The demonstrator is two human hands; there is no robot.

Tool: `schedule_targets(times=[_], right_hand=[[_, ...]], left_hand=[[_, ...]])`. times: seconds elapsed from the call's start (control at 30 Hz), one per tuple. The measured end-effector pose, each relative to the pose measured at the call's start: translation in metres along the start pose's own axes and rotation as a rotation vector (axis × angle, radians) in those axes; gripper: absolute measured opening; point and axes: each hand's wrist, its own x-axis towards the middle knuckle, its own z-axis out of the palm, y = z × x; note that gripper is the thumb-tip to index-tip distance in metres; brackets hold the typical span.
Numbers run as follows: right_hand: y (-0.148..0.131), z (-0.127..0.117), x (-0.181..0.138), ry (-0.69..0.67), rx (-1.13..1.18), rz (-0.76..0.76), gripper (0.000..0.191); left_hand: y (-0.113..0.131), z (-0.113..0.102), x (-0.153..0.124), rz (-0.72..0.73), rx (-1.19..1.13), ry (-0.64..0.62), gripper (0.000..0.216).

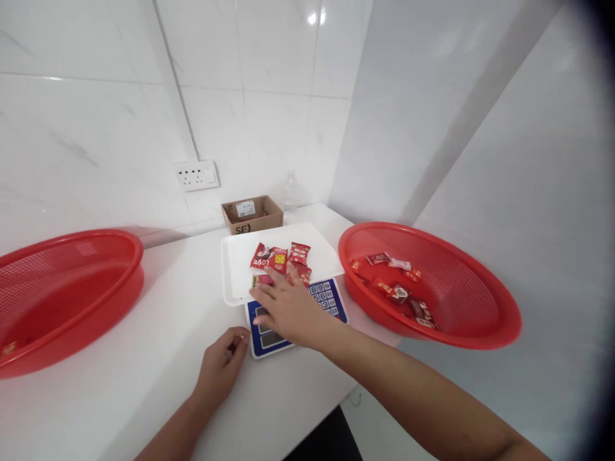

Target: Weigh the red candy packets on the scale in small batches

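My right hand (pixel 291 314) is stretched over a blue and white digital scale (pixel 327 298), fingers spread, with the fingertips at the near edge of the small packets on its white tray (pixel 235 266). On that tray lie a red packet marked LOVE (pixel 269 257), a smaller red packet (pixel 300 253), another red packet (pixel 302 275) partly behind my fingers, and a pink and gold packet (pixel 261 280). Whether my fingers touch any packet I cannot tell. My left hand (pixel 223 360) rests curled on the table against the scale's left side, with nothing visible in it.
A red plastic basket (pixel 461 288) at the right holds several wrapped sweets (pixel 401 291). Another red basket (pixel 103 291) stands at the left, a small wrapper at its bottom edge. Behind the tray are a cardboard box (pixel 254 223) and a clear bottle (pixel 290 192), by the tiled wall.
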Motion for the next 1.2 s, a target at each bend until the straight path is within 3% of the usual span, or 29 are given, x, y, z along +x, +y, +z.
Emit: schedule_targets(times=[0.13,0.3,0.37,0.43,0.6,0.77,0.93,1.07,1.13,1.2], right_hand=[[0.008,-0.016,-0.023,0.137,0.099,0.131,0.036],[0.009,-0.023,-0.093,0.500,0.316,0.283,0.011],[0.006,-0.012,-0.121,0.459,0.370,0.407,0.015],[0.001,0.004,-0.141,0.335,0.423,0.529,0.023],[-0.009,0.040,-0.154,0.136,0.533,0.663,0.030],[-0.011,0.051,-0.146,0.144,0.481,0.718,0.031],[-0.012,0.058,-0.148,0.214,0.401,0.636,0.031],[-0.014,0.039,-0.149,0.123,0.477,0.602,0.030],[-0.012,0.011,-0.149,0.080,0.546,0.516,0.027],[-0.005,-0.026,-0.149,0.120,0.521,0.418,0.022]], left_hand=[[0.001,0.000,0.000,-0.007,-0.009,-0.001,0.026],[0.003,0.000,0.000,-0.024,-0.026,-0.020,0.024],[0.003,0.000,0.001,-0.034,-0.032,-0.020,0.023],[0.003,0.000,0.001,-0.045,-0.038,-0.017,0.023],[0.002,0.001,0.002,-0.076,-0.059,-0.007,0.023],[0.001,0.000,0.002,-0.114,-0.076,0.022,0.025],[0.009,-0.005,0.005,-0.156,-0.095,0.051,0.030],[0.007,-0.008,0.007,-0.196,-0.237,0.096,0.035],[0.003,-0.009,0.009,-0.225,-0.324,0.119,0.035],[-0.001,-0.009,0.011,-0.235,-0.304,0.148,0.035]])
